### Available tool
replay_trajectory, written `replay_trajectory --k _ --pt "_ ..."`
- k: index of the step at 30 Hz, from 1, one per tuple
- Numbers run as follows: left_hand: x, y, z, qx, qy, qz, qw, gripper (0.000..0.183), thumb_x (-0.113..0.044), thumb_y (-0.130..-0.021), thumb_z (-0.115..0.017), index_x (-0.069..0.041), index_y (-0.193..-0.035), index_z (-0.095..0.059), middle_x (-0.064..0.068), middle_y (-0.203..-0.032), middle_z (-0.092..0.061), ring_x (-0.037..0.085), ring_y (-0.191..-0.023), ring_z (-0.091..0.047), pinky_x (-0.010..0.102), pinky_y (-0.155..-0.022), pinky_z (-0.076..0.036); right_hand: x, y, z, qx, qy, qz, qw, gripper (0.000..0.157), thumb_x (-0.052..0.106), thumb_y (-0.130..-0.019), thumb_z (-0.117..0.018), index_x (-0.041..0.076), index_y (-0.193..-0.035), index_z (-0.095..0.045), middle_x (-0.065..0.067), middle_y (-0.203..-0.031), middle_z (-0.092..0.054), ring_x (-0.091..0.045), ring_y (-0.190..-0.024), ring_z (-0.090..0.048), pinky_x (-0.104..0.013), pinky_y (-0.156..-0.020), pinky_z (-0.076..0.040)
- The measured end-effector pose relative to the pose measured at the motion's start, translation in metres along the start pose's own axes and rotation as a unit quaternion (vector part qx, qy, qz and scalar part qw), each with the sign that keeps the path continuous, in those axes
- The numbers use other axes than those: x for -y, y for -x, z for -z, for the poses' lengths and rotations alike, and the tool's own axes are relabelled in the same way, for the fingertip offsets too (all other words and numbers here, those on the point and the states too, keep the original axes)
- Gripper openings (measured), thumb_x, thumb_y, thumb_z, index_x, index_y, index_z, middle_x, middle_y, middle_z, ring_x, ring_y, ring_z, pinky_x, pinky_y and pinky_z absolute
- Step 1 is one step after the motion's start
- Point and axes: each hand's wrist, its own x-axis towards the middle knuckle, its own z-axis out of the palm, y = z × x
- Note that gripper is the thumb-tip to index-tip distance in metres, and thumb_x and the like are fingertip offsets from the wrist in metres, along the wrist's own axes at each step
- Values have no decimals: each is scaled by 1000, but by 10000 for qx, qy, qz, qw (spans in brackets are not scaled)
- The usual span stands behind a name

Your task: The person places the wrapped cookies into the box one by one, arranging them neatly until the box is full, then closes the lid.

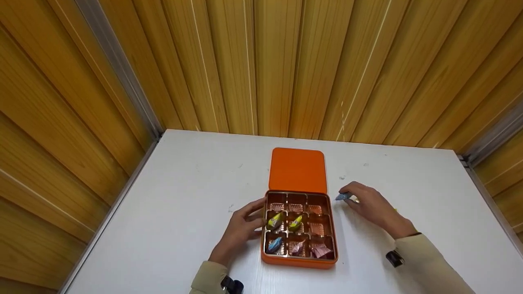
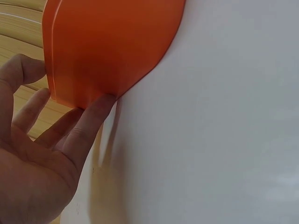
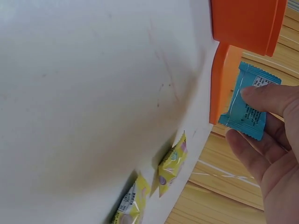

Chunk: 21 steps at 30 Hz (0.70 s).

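An orange box point(image 1: 299, 264) with a brown divided insert stands on the white table. Yellow-wrapped sweets point(image 1: 275, 221) lie in its middle row, left and centre. In the near row are a blue-wrapped sweet point(image 1: 275, 244) at left and pink-wrapped sweets point(image 1: 321, 250) at centre and right. My left hand point(image 1: 240, 230) rests its fingertips against the box's left side, the fingers fairly straight in the left wrist view. To the right of the box, my right hand point(image 1: 371, 207) pinches a blue-wrapped sweet point(image 3: 247, 105) between thumb and fingers, above the table.
The orange lid point(image 1: 298, 169) lies behind the box, along its far edge. Two more yellow sweet packets point(image 3: 172, 164) lie on the table point(image 3: 70, 116) near my right hand. Wood-patterned panels point(image 1: 273, 69) rise behind the table and at its sides.
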Motion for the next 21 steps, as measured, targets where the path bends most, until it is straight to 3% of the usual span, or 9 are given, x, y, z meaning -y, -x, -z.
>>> replay_trajectory --k 6,21 --pt "0 -1 0 61 87 -12 9999 61 -4 -97 -71 -15 -155 -57 17 -157 -53 37 -133 -60 48 -86 -62 4 -1 4 -351 55 535 9979 40 -14 -78 -87 5 -109 -71 -2 -101 -72 -20 -89 -75 -46 -80 -63" --pt "0 -1 0 8 -89 -70 9999 61 -5 -97 -72 -14 -155 -58 17 -156 -53 38 -133 -60 48 -85 -62 23 -3 15 64 -410 350 9985 36 -9 -83 -85 9 -111 -71 2 -104 -72 -18 -93 -74 -46 -84 -62"
